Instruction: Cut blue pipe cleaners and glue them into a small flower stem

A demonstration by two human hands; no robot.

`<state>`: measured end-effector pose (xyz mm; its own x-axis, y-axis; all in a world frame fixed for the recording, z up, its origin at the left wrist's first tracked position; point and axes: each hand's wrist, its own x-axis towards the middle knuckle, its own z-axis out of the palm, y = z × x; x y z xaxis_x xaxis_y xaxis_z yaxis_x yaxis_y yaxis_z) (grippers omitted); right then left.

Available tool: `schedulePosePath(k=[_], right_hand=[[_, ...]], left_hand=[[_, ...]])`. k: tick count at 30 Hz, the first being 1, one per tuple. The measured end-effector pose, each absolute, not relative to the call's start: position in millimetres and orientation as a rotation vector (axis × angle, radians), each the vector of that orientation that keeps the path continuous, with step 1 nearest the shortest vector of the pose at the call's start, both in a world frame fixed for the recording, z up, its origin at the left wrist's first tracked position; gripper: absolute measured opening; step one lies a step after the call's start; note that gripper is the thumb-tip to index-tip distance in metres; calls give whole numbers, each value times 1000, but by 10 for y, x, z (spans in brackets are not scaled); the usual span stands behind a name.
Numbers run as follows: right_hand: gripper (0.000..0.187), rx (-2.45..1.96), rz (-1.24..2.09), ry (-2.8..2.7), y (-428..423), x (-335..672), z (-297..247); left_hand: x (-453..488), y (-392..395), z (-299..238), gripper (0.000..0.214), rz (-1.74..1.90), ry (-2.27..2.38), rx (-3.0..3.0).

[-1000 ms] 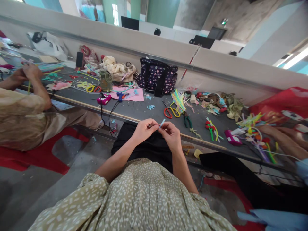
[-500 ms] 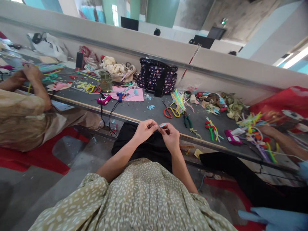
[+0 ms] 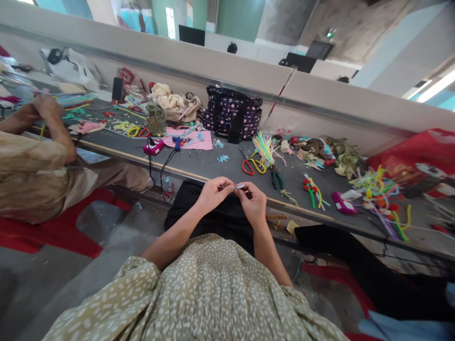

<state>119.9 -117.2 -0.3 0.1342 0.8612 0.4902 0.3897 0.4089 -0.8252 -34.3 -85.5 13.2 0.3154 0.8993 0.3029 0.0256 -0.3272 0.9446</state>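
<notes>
Just over my lap, at the table's front edge, both hands are raised with their fingertips together. A small light-blue piece (image 3: 241, 186) shows at the fingertips of my right hand (image 3: 254, 202), which is closed in a pinch. My left hand (image 3: 216, 192) is also pinched, its thumb and forefinger meeting the same piece. Its exact kind is too small to make out. Beyond my hands lie scissors (image 3: 253, 166) with red and yellow handles, green-handled pliers (image 3: 276, 179) and light-blue scraps (image 3: 222, 158).
A dark patterned bag (image 3: 232, 113) stands against the partition. Left of it are a pink sheet (image 3: 199, 141), a blue glue gun (image 3: 177, 143) and a glass jug (image 3: 155, 121). Colourful pipe cleaners (image 3: 266, 149) lie to the right. A co-worker's hands (image 3: 46, 108) are at far left.
My hands stay almost in place, with the light-blue piece turned slightly between the fingertips. At the right, a co-worker's arm has withdrawn from the pipe cleaners on the table.
</notes>
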Motion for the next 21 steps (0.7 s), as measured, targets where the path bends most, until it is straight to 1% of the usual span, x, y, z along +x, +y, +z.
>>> schedulePosePath(k=[6, 13, 16, 21], right_hand=[[16, -1155, 624, -1426, -1183, 1202, 10], [14, -1207, 487, -1498, -1183, 1173, -10], [14, -1194, 492, -1503, -1181, 1181, -16], [15, -1186, 474, -1552, -1188, 1199, -18]], left_hand=[[-356, -880, 147, 15, 1202, 929, 1851], [-322, -889, 94, 14, 1241, 1072, 1892], [-317, -887, 109, 15, 1237, 1057, 1831], [-323, -865, 122, 21, 1167, 898, 1558]])
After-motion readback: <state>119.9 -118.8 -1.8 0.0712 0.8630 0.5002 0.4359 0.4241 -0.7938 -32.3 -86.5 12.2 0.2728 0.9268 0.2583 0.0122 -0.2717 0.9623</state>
